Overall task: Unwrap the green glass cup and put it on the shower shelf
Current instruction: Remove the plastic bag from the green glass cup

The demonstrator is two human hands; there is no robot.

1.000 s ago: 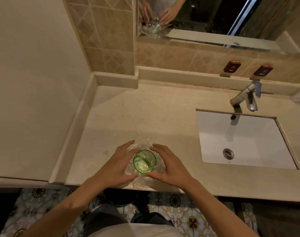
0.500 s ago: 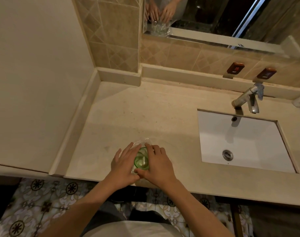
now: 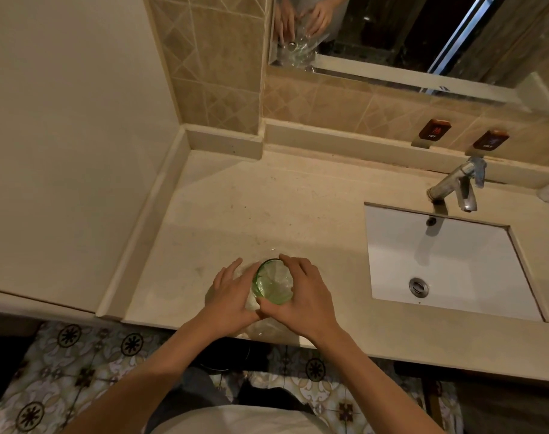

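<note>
The green glass cup point(image 3: 271, 281) stands upright near the front edge of the beige counter point(image 3: 266, 214), its mouth facing up. Clear plastic wrap point(image 3: 260, 328) lies crumpled around its base and spreads toward the counter edge. My right hand point(image 3: 301, 296) curls around the cup's right side, thumb at the near rim and fingers over the far rim. My left hand point(image 3: 230, 292) rests flat against the cup's left side on the wrap, fingers spread.
A white sink basin point(image 3: 448, 264) is sunk into the counter at the right, with a metal tap point(image 3: 454, 186) behind it. A tiled wall and a mirror point(image 3: 392, 32) rise at the back; a plain wall closes the left. Patterned floor tiles point(image 3: 63, 371) show below.
Both hands closed in on the cup from an open spread. My right hand has shifted off the cup's top to its right side, so the mouth shows again. The cup stays put.
</note>
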